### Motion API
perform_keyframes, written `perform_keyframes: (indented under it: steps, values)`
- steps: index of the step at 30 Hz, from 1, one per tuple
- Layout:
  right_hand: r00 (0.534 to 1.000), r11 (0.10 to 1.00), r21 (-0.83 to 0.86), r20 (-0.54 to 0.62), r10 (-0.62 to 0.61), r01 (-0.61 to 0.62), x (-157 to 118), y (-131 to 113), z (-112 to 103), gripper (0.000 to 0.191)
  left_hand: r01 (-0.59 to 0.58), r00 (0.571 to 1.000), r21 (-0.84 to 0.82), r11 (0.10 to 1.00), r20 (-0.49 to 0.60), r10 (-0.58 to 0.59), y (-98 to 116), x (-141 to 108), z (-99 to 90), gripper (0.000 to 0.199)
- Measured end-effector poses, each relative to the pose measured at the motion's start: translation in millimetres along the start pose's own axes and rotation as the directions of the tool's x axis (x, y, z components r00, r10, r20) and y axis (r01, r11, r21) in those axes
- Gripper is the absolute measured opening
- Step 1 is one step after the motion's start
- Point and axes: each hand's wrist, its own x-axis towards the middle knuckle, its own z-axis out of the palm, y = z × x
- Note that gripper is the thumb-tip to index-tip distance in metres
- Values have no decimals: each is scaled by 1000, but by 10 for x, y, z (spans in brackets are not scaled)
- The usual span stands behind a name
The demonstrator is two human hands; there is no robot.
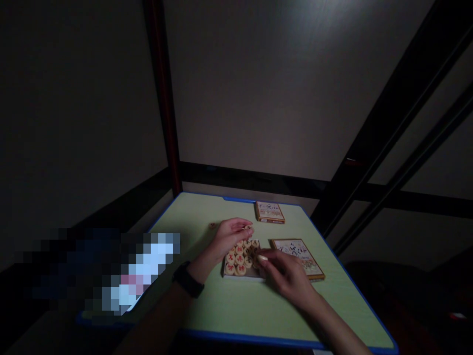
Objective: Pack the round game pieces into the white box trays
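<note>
A shallow open box (246, 278) rests on the green table, holding several round Chinese chess pieces (240, 269) with red or black characters. Over the box's far side, my left hand (232, 232) is closed on a chess piece (247, 227) between thumb and fingers. At the box's right side, my right hand (290, 276) pinches another chess piece (262, 258), tilted so its pale edge shows. One loose chess piece (212, 225) lies on the table left of my left hand. My hands hide part of the box's contents.
A printed box lid (301, 256) lies right of the open box, partly behind my right hand. Farther back sits a similar printed box (270, 212). The table (207, 305) has a blue rim. A pixelated bright area (148, 271) covers its left edge. Dark walls stand behind.
</note>
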Motion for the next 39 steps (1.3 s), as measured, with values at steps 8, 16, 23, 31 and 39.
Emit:
perform_keyframes:
  steps: [8,16,23,31,39]
  values:
    - [998,997,74,69,4,-9,15,-4,-16,18,-8,1000,65,998,-16,9,-32,15,-16,36]
    - [986,1000,15,164,5,-7,39,85,59,28,-20,1000,94,995,-7,21,-54,26,-4,34]
    - [968,997,-51,239,74,-63,72,92,70,34,-17,1000,98,995,4,17,-79,38,-10,34]
    - [956,991,-130,283,76,-40,67,55,41,35,-21,999,100,995,30,18,-64,25,-9,35]
    - [961,989,-148,274,20,22,72,40,2,28,-21,999,134,991,44,15,-85,42,-20,36]
